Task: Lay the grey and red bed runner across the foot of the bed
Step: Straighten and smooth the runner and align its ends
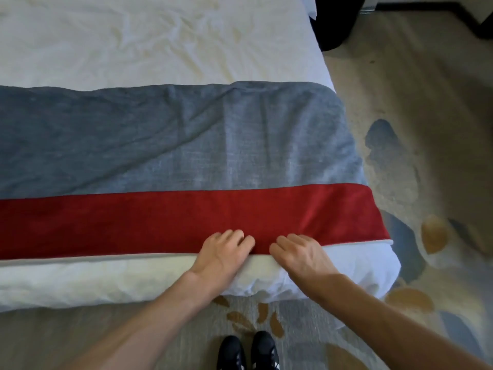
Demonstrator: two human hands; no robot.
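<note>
Grey-red bed runner (186, 145) across bed (133, 36) (creased), patterned carpet (426, 102) beside

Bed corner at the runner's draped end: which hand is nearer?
Right. The right hand rests on the runner's red band, nearer that corner; the left hand rests just beside it, farther away.
</note>
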